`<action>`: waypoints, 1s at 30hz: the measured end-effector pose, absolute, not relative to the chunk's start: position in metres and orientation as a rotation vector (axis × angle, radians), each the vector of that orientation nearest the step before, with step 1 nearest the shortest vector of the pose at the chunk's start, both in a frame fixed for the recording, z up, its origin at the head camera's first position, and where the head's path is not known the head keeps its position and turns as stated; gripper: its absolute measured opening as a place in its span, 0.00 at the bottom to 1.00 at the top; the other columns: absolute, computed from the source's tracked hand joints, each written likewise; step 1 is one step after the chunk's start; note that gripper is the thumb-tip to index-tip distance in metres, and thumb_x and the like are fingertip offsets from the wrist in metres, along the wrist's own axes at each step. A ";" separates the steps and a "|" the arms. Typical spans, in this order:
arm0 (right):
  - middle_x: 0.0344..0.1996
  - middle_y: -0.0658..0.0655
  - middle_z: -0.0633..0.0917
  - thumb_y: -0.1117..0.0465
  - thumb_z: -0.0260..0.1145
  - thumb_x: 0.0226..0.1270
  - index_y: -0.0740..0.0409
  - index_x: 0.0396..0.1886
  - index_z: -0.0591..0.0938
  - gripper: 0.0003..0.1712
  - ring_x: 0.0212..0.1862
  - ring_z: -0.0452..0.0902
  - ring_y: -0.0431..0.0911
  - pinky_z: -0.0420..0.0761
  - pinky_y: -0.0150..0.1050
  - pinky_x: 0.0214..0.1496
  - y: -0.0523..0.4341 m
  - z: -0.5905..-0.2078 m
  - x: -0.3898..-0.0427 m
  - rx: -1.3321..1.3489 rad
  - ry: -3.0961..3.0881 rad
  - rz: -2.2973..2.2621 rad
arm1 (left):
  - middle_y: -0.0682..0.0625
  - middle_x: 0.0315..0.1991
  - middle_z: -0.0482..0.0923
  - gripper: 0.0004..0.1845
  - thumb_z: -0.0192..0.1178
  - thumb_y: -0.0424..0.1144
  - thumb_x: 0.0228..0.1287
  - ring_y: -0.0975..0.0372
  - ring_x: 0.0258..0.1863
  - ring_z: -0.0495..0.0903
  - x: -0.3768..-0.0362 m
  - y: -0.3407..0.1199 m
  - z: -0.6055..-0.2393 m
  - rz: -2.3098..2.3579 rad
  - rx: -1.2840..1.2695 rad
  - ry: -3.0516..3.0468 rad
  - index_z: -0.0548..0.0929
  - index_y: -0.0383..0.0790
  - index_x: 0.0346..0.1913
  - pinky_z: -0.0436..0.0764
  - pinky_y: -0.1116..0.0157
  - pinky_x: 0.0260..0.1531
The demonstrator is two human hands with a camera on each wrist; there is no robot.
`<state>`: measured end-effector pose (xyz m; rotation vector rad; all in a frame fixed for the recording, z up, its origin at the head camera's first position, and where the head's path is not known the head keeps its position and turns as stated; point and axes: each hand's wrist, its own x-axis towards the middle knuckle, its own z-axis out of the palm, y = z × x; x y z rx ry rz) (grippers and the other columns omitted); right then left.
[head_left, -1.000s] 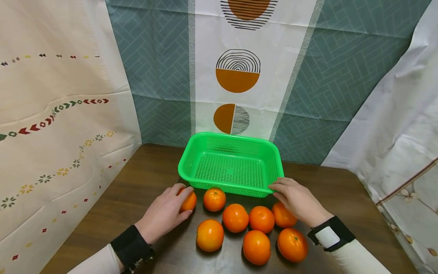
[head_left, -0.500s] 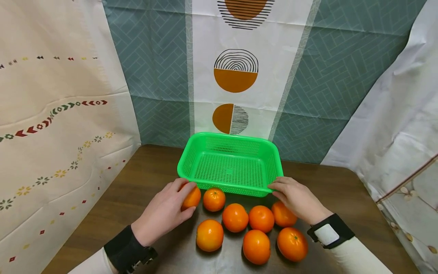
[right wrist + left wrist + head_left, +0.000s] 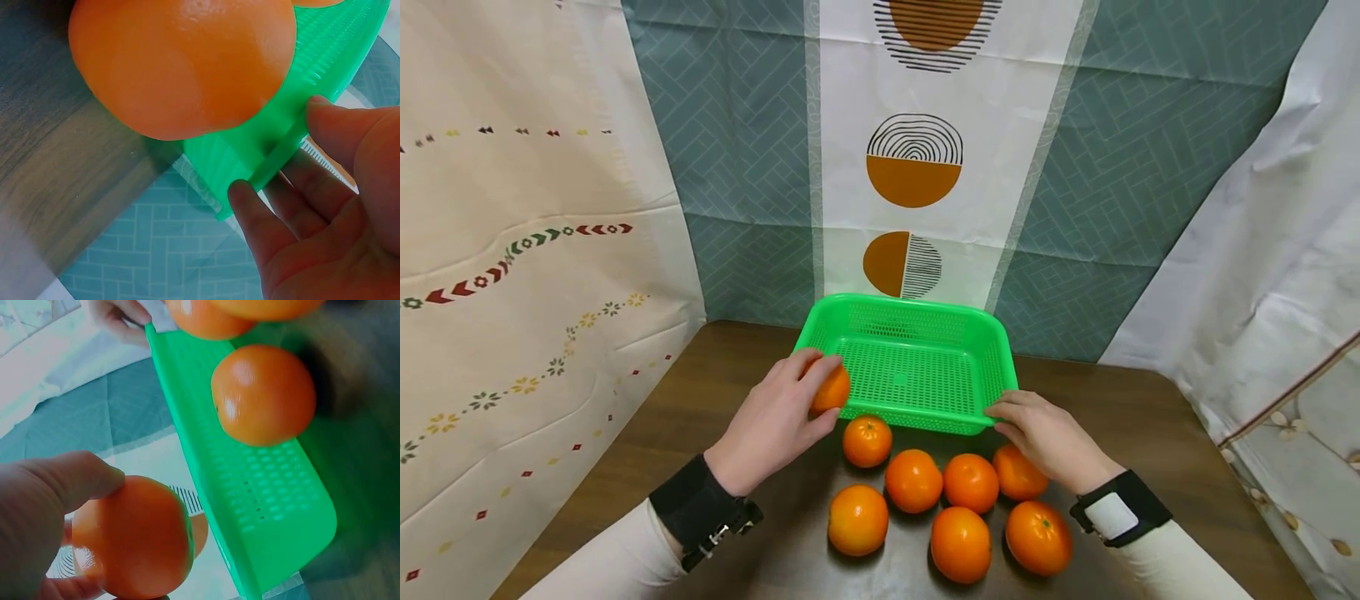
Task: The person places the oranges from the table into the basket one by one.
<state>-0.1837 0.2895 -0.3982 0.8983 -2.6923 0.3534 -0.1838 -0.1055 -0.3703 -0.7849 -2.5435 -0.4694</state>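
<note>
While seven oranges (image 3: 913,481) lie on the wooden table (image 3: 1150,417) nearest the person, the left hand (image 3: 771,421) grips an orange (image 3: 831,390) (lifted at the green basket's (image 3: 917,367) near-left rim), and the right hand (image 3: 1048,437) pinches the near-right corner.

The inside of the green basket (image 3: 910,367) is unobstructed from above. Its near-left rim is blocked by the left hand (image 3: 775,421) and the orange (image 3: 831,389) held there; its near-right corner is taken by the right hand (image 3: 1048,437). Seven oranges (image 3: 913,481) crowd the table (image 3: 647,450) just before the basket.
</note>
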 end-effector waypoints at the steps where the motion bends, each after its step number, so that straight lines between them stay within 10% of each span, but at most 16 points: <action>1: 0.47 0.52 0.84 0.66 0.74 0.63 0.55 0.49 0.88 0.15 0.53 0.79 0.47 0.81 0.46 0.54 0.289 -0.398 -0.184 0.902 -2.692 0.351 | 0.44 0.59 0.71 0.33 0.72 0.47 0.59 0.51 0.49 0.74 -0.188 -0.105 -0.370 -0.469 -0.785 -2.542 0.75 0.47 0.67 0.83 0.58 0.39; 30: 0.50 0.54 0.84 0.66 0.74 0.62 0.56 0.49 0.88 0.15 0.55 0.79 0.49 0.81 0.47 0.55 0.288 -0.396 -0.181 0.886 -2.705 0.308 | 0.40 0.53 0.72 0.26 0.67 0.41 0.59 0.51 0.41 0.74 -0.260 -0.092 -0.381 -0.573 -0.703 -2.775 0.78 0.46 0.62 0.77 0.56 0.37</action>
